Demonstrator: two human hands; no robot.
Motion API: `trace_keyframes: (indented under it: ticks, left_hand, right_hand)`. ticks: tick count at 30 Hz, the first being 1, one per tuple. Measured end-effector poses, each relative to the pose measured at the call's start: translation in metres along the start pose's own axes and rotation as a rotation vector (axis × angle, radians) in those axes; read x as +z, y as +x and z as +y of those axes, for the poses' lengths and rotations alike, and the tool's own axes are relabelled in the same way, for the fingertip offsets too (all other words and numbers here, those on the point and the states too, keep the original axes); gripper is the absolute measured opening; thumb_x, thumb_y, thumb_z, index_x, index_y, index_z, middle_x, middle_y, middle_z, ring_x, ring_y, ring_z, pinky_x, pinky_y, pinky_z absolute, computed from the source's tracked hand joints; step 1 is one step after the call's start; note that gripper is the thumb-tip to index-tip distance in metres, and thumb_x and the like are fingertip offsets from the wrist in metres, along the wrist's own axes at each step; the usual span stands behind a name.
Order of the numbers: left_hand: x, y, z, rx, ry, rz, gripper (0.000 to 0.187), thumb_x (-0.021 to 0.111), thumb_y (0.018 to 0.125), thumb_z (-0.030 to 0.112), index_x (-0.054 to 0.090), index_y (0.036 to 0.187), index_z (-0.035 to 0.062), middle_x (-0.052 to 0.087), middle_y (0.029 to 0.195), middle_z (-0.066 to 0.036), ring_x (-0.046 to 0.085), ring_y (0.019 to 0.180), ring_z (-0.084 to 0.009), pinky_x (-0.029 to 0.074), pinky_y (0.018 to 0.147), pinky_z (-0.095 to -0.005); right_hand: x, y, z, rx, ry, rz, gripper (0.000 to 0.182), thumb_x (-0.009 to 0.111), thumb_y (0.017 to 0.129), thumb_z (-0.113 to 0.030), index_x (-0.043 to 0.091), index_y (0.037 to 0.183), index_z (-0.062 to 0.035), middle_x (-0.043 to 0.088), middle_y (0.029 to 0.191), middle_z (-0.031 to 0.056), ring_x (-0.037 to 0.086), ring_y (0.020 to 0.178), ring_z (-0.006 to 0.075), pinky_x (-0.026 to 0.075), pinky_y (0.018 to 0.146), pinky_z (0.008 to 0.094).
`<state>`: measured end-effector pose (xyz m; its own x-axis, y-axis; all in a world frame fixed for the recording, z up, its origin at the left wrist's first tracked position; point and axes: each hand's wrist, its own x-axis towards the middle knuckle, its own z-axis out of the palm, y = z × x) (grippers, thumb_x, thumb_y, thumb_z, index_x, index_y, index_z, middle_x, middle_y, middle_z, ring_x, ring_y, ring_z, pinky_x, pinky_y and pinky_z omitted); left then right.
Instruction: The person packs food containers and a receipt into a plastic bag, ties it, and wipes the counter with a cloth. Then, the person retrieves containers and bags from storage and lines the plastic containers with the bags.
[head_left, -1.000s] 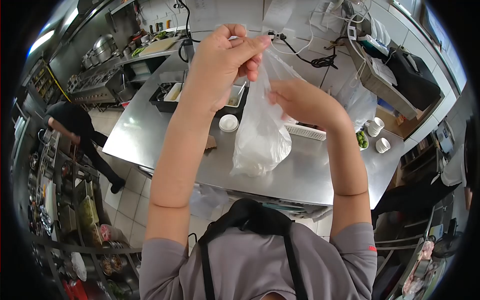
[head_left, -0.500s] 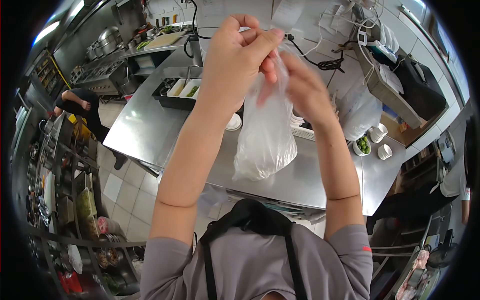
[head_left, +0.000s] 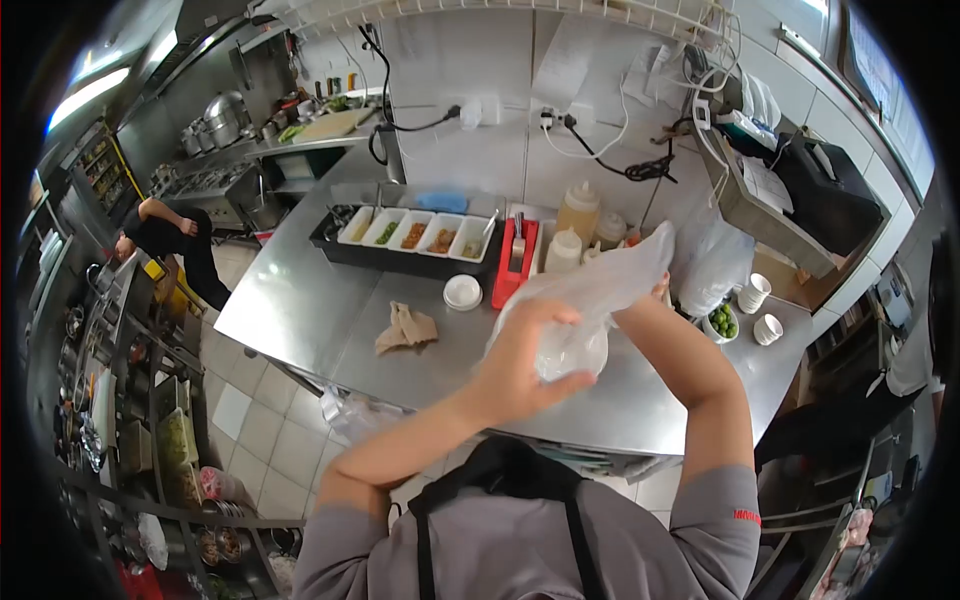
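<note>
A translucent plastic bag [head_left: 590, 285] is spread above the front of the steel counter, a rounded bulge at its lower end. My left hand [head_left: 525, 365] is beside the bag's left side, slightly blurred, its fingers and thumb apart with nothing between them. At the bag's upper right, my right hand [head_left: 658, 290] is mostly hidden behind the plastic; only a bit of its fingers shows near the bag's edge. Behind the bag lie a red tray [head_left: 505, 284] with a metal utensil and pale squeeze bottles [head_left: 577, 212].
On the steel counter [head_left: 290, 290] are a black holder [head_left: 400, 255] with food tubs, white dishes [head_left: 462, 292], a beige cloth [head_left: 406, 329], a bowl of green limes [head_left: 722, 322] and white cups [head_left: 754, 293]. A person [head_left: 185, 245] stands far left, another [head_left: 835, 415] at right.
Both hands have come down from high above the counter and moved apart. The bag, earlier hanging from the hands, now spreads sideways. My left hand has left the bag's top.
</note>
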<state>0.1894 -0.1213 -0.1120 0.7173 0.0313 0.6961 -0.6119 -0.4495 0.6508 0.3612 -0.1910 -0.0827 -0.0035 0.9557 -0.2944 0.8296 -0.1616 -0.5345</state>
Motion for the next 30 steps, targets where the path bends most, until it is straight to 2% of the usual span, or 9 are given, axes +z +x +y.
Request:
trace_keyframes:
  ticks: [2, 5, 8, 21, 24, 26, 28, 29, 30]
  left_hand:
    - [0.018, -0.033, -0.044, -0.056, 0.456, 0.122, 0.092, 0.081, 0.063, 0.026, 0.021, 0.131, 0.0062, 0.031, 0.131, -0.025, 0.032, 0.123, -0.0361, 0.027, 0.101, -0.0490]
    - [0.038, -0.062, -0.100, -0.047, 0.491, 0.137, 0.116, 0.085, 0.052, 0.032, 0.011, 0.137, 0.0069, 0.007, 0.141, -0.029, 0.014, 0.129, -0.0478, 0.023, 0.102, -0.0541]
    - [0.057, -0.061, -0.115, 0.002, 0.392, 0.257, 0.121, 0.085, 0.053, 0.031, 0.003, 0.139, 0.0087, 0.002, 0.142, -0.031, 0.013, 0.129, -0.0494, 0.022, 0.102, -0.0560]
    - [0.111, -0.053, -0.126, 0.058, 0.269, 0.272, 0.129, 0.086, 0.054, 0.025, -0.010, 0.139, 0.0099, -0.001, 0.140, -0.033, 0.012, 0.129, -0.0492, 0.022, 0.102, -0.0562]
    - [0.118, -0.051, -0.132, 0.096, 0.259, 0.269, 0.129, 0.086, 0.055, 0.024, -0.011, 0.139, 0.0082, 0.003, 0.140, -0.034, 0.014, 0.130, -0.0475, 0.019, 0.103, -0.0560]
    - [0.123, -0.048, -0.135, 0.104, 0.211, 0.278, 0.128, 0.086, 0.055, 0.023, -0.011, 0.138, 0.0056, 0.006, 0.140, -0.033, 0.016, 0.131, -0.0444, 0.017, 0.104, -0.0552]
    - [0.121, -0.039, -0.126, -0.097, 0.099, 0.138, 0.115, 0.080, 0.061, 0.031, 0.000, 0.139, 0.0007, 0.009, 0.143, -0.027, 0.016, 0.131, -0.0424, 0.017, 0.105, -0.0529]
    - [0.121, -0.035, -0.122, -0.196, 0.045, 0.068, 0.110, 0.078, 0.064, 0.035, 0.006, 0.139, -0.0017, 0.010, 0.144, -0.024, 0.016, 0.132, -0.0414, 0.018, 0.106, -0.0518]
    - [0.123, -0.031, -0.124, -0.136, 0.226, -0.019, 0.104, 0.074, 0.066, 0.040, 0.011, 0.138, -0.0025, 0.013, 0.144, -0.023, 0.016, 0.132, -0.0397, 0.015, 0.107, -0.0514]
  right_hand:
    - [-0.001, -0.009, 0.005, 0.020, 0.006, 0.020, 0.052, 0.066, 0.076, -0.025, 0.048, 0.122, -0.0080, 0.056, 0.110, 0.0080, 0.052, 0.102, 0.0177, 0.039, 0.090, 0.0286]
    - [-0.005, -0.022, 0.012, 0.061, 0.012, 0.048, 0.054, 0.067, 0.075, -0.026, 0.048, 0.122, -0.0083, 0.057, 0.110, 0.0078, 0.052, 0.103, 0.0179, 0.039, 0.090, 0.0287]
    - [-0.008, -0.035, 0.019, 0.102, 0.023, 0.090, 0.056, 0.069, 0.074, -0.027, 0.048, 0.122, -0.0086, 0.057, 0.111, 0.0077, 0.051, 0.103, 0.0180, 0.039, 0.091, 0.0287]
    - [0.006, -0.111, 0.052, 0.273, 0.196, 0.298, 0.064, 0.074, 0.068, -0.031, 0.049, 0.123, -0.0099, 0.057, 0.113, 0.0071, 0.051, 0.106, 0.0187, 0.039, 0.093, 0.0290]
    - [0.015, -0.114, 0.071, 0.228, 0.467, 0.352, 0.069, 0.077, 0.064, -0.035, 0.050, 0.122, -0.0107, 0.057, 0.114, 0.0066, 0.051, 0.106, 0.0193, 0.039, 0.094, 0.0294]
    - [0.017, -0.122, 0.077, 0.149, 0.311, 0.431, 0.065, 0.072, 0.070, -0.021, 0.044, 0.128, -0.0082, 0.051, 0.121, 0.0082, 0.048, 0.111, 0.0203, 0.038, 0.096, 0.0310]
    - [0.005, -0.144, 0.095, 0.134, 0.141, 0.537, 0.071, 0.074, 0.068, -0.024, 0.043, 0.130, -0.0097, 0.053, 0.118, 0.0096, 0.050, 0.108, 0.0217, 0.039, 0.094, 0.0325]
    - [-0.008, -0.153, 0.081, 0.313, -0.002, 0.556, 0.073, 0.075, 0.065, -0.027, 0.044, 0.129, -0.0104, 0.055, 0.115, 0.0107, 0.052, 0.106, 0.0227, 0.039, 0.094, 0.0323]
    - [-0.021, -0.161, 0.067, 0.496, -0.138, 0.547, 0.076, 0.077, 0.063, -0.031, 0.045, 0.128, -0.0110, 0.057, 0.113, 0.0119, 0.053, 0.104, 0.0238, 0.039, 0.094, 0.0321]
